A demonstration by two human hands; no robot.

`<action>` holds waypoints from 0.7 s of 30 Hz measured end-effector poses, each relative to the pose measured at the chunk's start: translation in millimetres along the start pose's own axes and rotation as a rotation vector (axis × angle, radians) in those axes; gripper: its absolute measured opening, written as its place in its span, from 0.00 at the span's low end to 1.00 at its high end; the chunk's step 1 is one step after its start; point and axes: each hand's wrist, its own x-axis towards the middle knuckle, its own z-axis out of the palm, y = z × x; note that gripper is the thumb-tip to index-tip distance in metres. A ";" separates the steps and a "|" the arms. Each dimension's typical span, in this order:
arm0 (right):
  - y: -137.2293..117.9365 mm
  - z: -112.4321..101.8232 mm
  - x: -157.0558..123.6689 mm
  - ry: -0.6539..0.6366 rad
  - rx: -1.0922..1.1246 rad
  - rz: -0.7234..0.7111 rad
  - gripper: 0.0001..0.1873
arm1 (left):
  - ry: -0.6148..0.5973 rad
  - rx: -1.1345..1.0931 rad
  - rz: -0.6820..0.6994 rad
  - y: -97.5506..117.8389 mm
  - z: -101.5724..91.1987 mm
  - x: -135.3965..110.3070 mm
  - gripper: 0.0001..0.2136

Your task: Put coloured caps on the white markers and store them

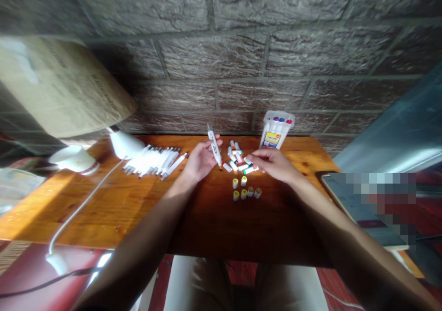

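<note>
- 1 marker point(214, 146) is pinched upright in the left hand point(202, 159), orange tip down, mid-table.
- Loose caps point(236, 159) are reached by the right hand point(274, 164); whether its fingers pinch one cannot be told.
- Other markers point(155, 161) are lined up left, out of the way.

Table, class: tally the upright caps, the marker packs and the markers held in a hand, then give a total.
Upright caps: 6
Marker packs: 1
Held marker, in the left hand: 1
Total: 8
</note>
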 end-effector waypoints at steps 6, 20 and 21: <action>4.1 -9.2 -1.8 -0.174 -0.065 0.018 0.23 | -0.116 0.118 -0.055 1.8 -2.7 -4.2 0.11; 16.7 -8.2 -4.0 -0.448 0.124 0.024 0.19 | -0.113 0.303 0.068 -16.0 2.7 -0.7 0.14; 18.0 -7.4 -4.0 -0.455 0.116 0.021 0.20 | -0.108 0.297 0.070 -16.5 2.1 -1.0 0.14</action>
